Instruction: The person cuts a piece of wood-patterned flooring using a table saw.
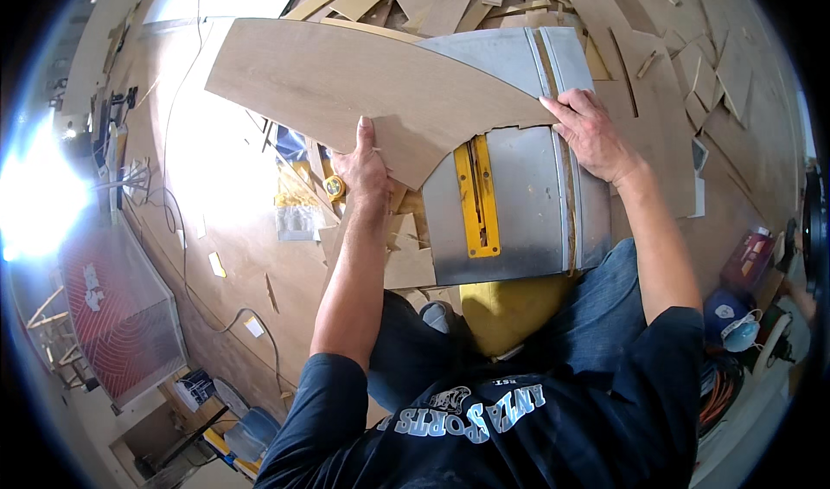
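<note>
A large curved piece of brown plywood (346, 83) lies across the far part of a grey metal table saw (527, 212) and overhangs it to the left. The saw top has a yellow throat plate (474, 204) with a long slot, just nearer than the plywood's notched edge. My left hand (363, 167) grips the near edge of the plywood, thumb on top and the other fingers mostly hidden. At the narrow right end, my right hand (592, 130) is closed on the plywood's tip, above the groove in the saw top.
Wood offcuts (441, 0) are heaped beyond the saw, with more sheets on the right. A yellow tape measure (334, 186) lies by my left wrist. A cable (183, 255) snakes over the floor at left, near a bright lamp (39, 191). A blue cap (724, 312) lies at right.
</note>
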The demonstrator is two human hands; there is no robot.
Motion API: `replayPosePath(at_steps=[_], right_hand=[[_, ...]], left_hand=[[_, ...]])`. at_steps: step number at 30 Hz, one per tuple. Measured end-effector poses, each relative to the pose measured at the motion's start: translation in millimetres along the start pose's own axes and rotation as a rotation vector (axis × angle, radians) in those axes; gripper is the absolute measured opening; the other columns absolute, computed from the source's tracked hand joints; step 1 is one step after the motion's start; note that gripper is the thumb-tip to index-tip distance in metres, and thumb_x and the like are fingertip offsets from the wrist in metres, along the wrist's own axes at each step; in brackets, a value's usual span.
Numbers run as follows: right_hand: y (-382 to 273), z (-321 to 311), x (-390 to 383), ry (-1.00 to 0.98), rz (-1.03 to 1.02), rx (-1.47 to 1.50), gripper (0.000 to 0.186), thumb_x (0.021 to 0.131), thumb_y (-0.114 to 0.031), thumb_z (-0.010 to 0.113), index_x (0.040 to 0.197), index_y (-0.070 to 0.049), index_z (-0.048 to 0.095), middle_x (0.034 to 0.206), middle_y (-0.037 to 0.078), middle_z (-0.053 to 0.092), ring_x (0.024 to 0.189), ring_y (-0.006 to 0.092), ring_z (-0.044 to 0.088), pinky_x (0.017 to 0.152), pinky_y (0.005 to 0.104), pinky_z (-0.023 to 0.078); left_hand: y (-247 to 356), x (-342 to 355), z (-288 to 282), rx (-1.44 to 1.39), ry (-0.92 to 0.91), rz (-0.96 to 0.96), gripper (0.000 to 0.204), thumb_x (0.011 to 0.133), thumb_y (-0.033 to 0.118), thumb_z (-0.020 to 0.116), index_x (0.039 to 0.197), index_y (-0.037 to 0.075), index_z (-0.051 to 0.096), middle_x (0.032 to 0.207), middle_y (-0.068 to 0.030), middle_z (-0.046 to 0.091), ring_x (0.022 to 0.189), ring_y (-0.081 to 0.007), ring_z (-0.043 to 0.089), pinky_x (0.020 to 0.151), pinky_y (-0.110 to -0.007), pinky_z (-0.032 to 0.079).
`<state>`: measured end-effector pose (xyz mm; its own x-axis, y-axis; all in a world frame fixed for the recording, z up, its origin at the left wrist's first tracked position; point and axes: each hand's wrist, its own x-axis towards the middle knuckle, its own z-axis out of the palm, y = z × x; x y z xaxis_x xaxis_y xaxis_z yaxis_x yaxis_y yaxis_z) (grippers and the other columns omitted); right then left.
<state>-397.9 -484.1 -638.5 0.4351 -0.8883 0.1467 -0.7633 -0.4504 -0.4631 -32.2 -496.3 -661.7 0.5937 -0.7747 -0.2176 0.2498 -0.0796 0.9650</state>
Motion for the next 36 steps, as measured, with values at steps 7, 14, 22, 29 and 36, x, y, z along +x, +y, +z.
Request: replayPosePath(at_steps=[7, 14, 22, 29, 36], right_hand=[[-4, 1, 0, -0.021, -0.02, -0.024, 0.047, 0.099, -0.013, 0.067, 0.146, -0.007, 0.063, 0.12, 0.006, 0.057, 0.115, 0.0275, 0.054, 0.113, 0.0432, 0.044], [-9, -1, -3, -0.02, -0.023, -0.058, 0.046, 0.102, -0.014, 0.064, 0.147, -0.007, 0.062, 0.122, 0.006, 0.057, 0.118, 0.0276, 0.054, 0.114, 0.0419, 0.043], [-12, 3, -2, -0.032, -0.062, -0.046, 0.046, 0.102, -0.015, 0.064, 0.147, -0.005, 0.061, 0.125, 0.008, 0.058, 0.119, 0.0282, 0.055, 0.116, 0.0418, 0.042], [-13, 7, -1, -0.023, -0.077, -0.024, 0.045, 0.101, -0.014, 0.065, 0.145, -0.002, 0.062, 0.125, 0.009, 0.058, 0.12, 0.0271, 0.055, 0.115, 0.0418, 0.042], [-15, 7, -1, -0.04, -0.072, -0.023, 0.046, 0.101, -0.013, 0.065, 0.146, -0.002, 0.061, 0.123, 0.009, 0.057, 0.121, 0.0265, 0.055, 0.115, 0.0419, 0.042]], left_hand=[[-8, 10, -13, -0.066, -0.072, -0.002, 0.074, 0.094, 0.016, 0.085, 0.15, -0.002, 0.04, 0.136, -0.0183, 0.059, 0.116, -0.0288, 0.065, 0.092, -0.039, 0.063], [-6, 9, -15, 0.03, -0.002, -0.02, 0.071, 0.095, 0.019, 0.084, 0.15, -0.001, 0.043, 0.134, -0.0187, 0.061, 0.116, -0.0284, 0.066, 0.091, -0.04, 0.062], [-2, 9, -19, 0.028, -0.016, -0.045, 0.072, 0.096, 0.024, 0.083, 0.15, -0.001, 0.044, 0.132, -0.0192, 0.062, 0.115, -0.03, 0.068, 0.09, -0.042, 0.063], [-11, 21, -31, 0.028, -0.027, -0.015, 0.069, 0.094, 0.019, 0.085, 0.147, -0.004, 0.047, 0.131, -0.0164, 0.064, 0.112, -0.027, 0.067, 0.092, -0.039, 0.061], [-11, 20, -30, -0.037, -0.061, -0.036, 0.07, 0.094, 0.021, 0.086, 0.147, -0.004, 0.046, 0.13, -0.0173, 0.064, 0.11, -0.0262, 0.067, 0.09, -0.039, 0.061]])
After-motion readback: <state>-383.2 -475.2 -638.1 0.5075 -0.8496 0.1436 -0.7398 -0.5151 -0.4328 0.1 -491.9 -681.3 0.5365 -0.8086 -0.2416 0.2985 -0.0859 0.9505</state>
